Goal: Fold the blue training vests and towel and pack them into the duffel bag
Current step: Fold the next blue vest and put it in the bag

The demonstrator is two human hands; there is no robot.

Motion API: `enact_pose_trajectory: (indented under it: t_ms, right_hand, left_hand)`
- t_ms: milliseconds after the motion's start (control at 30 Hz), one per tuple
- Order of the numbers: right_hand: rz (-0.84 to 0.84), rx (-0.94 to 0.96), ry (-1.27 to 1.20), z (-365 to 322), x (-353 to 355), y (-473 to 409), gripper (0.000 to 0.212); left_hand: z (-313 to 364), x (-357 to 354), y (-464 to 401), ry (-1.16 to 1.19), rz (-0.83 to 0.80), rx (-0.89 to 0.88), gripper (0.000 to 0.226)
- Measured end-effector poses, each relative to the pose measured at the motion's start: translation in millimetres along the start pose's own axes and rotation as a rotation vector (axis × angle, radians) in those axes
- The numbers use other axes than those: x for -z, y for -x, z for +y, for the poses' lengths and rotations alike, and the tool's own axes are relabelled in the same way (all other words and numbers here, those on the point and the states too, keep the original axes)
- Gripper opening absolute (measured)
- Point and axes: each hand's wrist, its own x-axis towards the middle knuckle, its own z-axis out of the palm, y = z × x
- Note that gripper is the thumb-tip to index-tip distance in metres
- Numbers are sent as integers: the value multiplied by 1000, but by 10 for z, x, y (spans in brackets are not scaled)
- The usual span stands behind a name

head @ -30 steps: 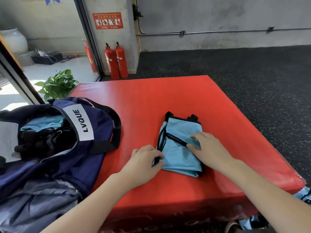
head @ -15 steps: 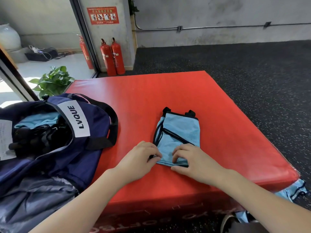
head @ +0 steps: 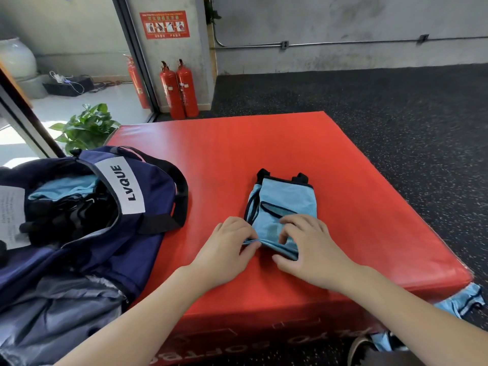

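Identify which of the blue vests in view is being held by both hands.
The folded blue vest on the red mat: left hand and right hand pinch its near edge. The others lie in the duffel bag or on the floor.

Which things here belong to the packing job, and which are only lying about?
Job: folded blue vest, gripped by left hand and right hand; duffel bag; another blue vest on the floor.
Lying about: fire extinguishers, potted plant.
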Motion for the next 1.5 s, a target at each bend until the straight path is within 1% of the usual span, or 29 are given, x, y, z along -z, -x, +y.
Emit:
enact_pose_trajectory:
  t_ms: [67,100,167,233,333,467,533,600,667,733,767,867,967,1100,1200,1267,1333,1433,1467,1500]
  right_hand:
    - [-44,-32,143,27,42,19,41]
    - [-74,-55,164,29,88,24,40]
    - [-124,-96,123,36,199,30,32]
    - [-134,-111,85,48,296,28,27]
    - [-131,-134,-42,92,391,44,31]
    - [-153,-159,-233,127,535,79,16]
    - [-139,-152,-308,133,597,68,15]
    - [-130,-183,-394,163,607,32,15]
    - [-114,-238,-482,209,587,-21,12]
    - [-82,-291,-549,275,553,-80,8]
    - [-70,-316,-573,307,532,-108,9]
    - [-45,-367,-572,397,456,-170,11]
    - [-13,-422,-521,456,381,-214,16]
    - [20,-466,-391,519,306,-249,25]
    - [27,-488,-351,549,276,-256,31]
    - [32,-504,-348,561,274,-262,34]
    - [38,-512,-322,571,280,-267,38]
    - [52,-521,-253,583,255,-280,41]
    - [52,-528,-235,576,246,-288,42]
    - [50,-536,-221,565,241,-298,42]
  left_hand:
    - [36,2,-8,47,29,-1,22]
    - [56,10,-13,68,41,-4,22]
    - [94,28,-16,99,67,5,19]
    - [132,50,-11,110,101,24,15]
    - [214,90,-7,177,132,66,10]
    - [379,148,-14,369,142,123,7]
    - [463,166,-19,450,146,159,6]
    - [510,170,-53,515,169,232,4]
    - [506,153,-98,622,186,314,16]
    - [465,129,-134,726,147,380,32]
    - [441,111,-145,733,133,410,37]
    - [378,47,-156,662,166,461,37]
    - [348,15,-174,622,200,477,28]
    - [286,-19,-184,521,181,511,20]
    - [259,-42,-194,473,176,529,16]
    - [236,-47,-213,392,169,524,12]
    - [208,-43,-234,244,151,507,10]
    - [197,-36,-269,28,149,461,22]
    - [195,-40,-290,-61,172,391,30]
    - [194,-43,-317,-132,192,285,37]
